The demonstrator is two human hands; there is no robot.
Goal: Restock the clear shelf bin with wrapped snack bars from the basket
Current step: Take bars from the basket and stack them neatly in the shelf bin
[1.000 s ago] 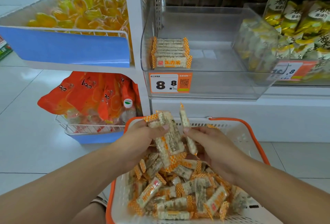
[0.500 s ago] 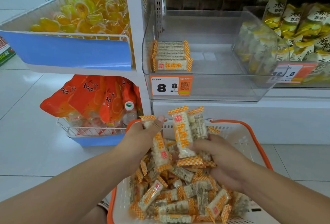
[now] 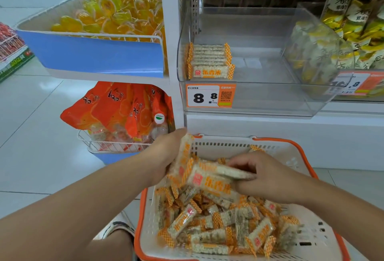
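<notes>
A white basket with an orange rim (image 3: 288, 142) sits low in front of me, holding several wrapped snack bars (image 3: 218, 225) in clear wrap with orange checked ends. My left hand (image 3: 166, 152) grips a few bars upright at the basket's left side. My right hand (image 3: 264, 175) holds more bars (image 3: 212, 181) lying sideways, pressed toward the left hand's bunch. Above, the clear shelf bin (image 3: 259, 98) holds one neat stack of the same bars (image 3: 209, 61) against its left wall, and the floor of the bin is bare to the right of the stack.
An orange price tag reading 8.8 (image 3: 209, 95) is on the bin's front. A neighbouring clear bin of yellow snack packs (image 3: 336, 38) stands to the right. Left are a blue-fronted tray of yellow jelly cups (image 3: 108, 13) and a wire rack of orange bags (image 3: 122, 111). White floor tiles lie below.
My right hand has turned its bars from upright to sideways and lowered them against the left hand's bars. The left hand has stayed at the basket's left rim.
</notes>
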